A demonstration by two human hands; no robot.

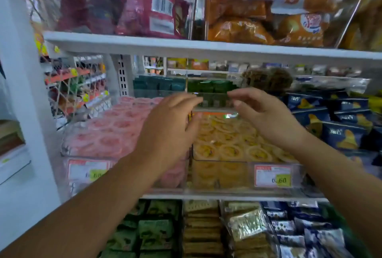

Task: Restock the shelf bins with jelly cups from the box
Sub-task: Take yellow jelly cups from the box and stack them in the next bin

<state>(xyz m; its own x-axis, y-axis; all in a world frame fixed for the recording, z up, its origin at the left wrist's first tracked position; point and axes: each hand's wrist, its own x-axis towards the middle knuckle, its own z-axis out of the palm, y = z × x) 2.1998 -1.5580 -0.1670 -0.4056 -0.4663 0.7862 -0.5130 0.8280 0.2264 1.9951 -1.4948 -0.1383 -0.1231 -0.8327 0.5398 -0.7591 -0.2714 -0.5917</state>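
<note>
Left hand and right hand hover loosely curled, seemingly empty, over the far yellow jelly cups, probably to level their clear bin.

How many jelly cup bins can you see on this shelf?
2: the pink bin on the left, partly behind the left hand, and the yellow bin right beside it, below the right hand. No others show.

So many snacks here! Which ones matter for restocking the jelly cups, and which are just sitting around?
Part of the job: pink jelly cups, yellow jelly cups, left hand, right hand.
Just lying about: green packets behind, blue bags right, red bags above, cracker packs below.
</note>
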